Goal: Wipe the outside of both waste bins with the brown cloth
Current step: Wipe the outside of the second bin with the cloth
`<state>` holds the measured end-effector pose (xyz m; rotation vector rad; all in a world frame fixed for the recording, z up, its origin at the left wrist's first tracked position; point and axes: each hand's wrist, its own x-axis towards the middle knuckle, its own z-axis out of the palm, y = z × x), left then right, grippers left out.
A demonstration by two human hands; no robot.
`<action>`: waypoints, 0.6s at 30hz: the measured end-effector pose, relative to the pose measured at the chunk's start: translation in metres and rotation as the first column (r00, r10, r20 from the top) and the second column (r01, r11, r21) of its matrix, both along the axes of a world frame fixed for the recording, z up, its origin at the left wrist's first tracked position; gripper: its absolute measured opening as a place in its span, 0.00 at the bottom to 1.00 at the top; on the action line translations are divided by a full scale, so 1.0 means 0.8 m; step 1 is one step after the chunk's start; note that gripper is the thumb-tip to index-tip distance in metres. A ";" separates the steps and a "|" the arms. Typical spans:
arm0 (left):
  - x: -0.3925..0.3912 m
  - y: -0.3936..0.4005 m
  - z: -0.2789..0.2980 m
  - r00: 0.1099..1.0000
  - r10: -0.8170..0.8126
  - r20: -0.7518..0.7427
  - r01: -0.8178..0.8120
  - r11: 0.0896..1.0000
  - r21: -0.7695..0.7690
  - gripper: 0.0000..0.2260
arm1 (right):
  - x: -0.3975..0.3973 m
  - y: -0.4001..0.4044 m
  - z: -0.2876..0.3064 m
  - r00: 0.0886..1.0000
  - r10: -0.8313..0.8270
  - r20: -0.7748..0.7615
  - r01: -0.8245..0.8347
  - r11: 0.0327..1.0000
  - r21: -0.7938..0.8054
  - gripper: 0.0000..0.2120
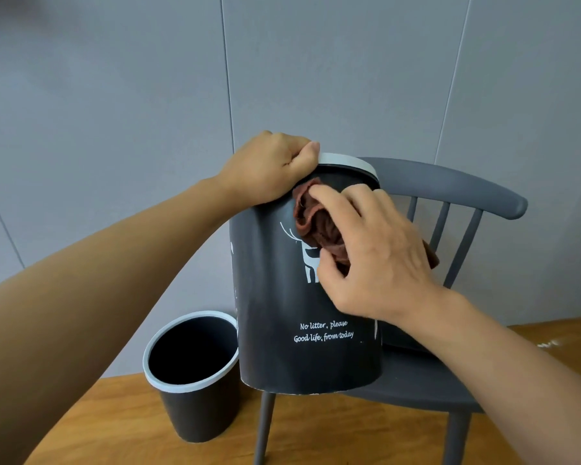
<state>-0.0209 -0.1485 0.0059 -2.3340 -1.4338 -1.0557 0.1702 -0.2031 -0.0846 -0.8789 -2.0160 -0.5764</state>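
Observation:
A dark grey waste bin (302, 350) with a white rim, a white deer drawing and white lettering stands on the seat of a chair, tilted slightly. My left hand (269, 169) grips its rim at the upper left. My right hand (373, 253) presses a crumpled brown cloth (316, 226) against the bin's upper front, over the deer drawing. A second, similar waste bin (195, 407) stands upright on the floor to the left, its mouth facing up, with neither hand on it.
The grey chair (450, 189) with a curved spindle back stands on a wooden floor (316, 431). A grey panelled wall (282, 68) closes off the back. The floor bin sits close against the chair's front left leg (264, 427).

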 end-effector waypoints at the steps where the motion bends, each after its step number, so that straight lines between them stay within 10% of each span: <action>1: 0.001 -0.001 0.000 1.000 -0.002 -0.003 0.002 1.000 0.000 0.21 | -0.001 -0.001 0.001 1.000 -0.005 0.009 0.005 1.000 -0.007 0.28; 11: 0.008 -0.001 0.002 0.999 -0.004 -0.031 0.004 1.000 0.010 0.21 | -0.001 -0.041 -0.045 0.920 0.190 0.343 -0.193 0.981 -0.027 0.11; 18: 0.011 -0.005 0.002 0.999 -0.015 -0.031 0.015 1.000 0.009 0.21 | -0.004 0.005 0.018 1.000 -0.015 0.026 0.013 0.997 0.074 0.18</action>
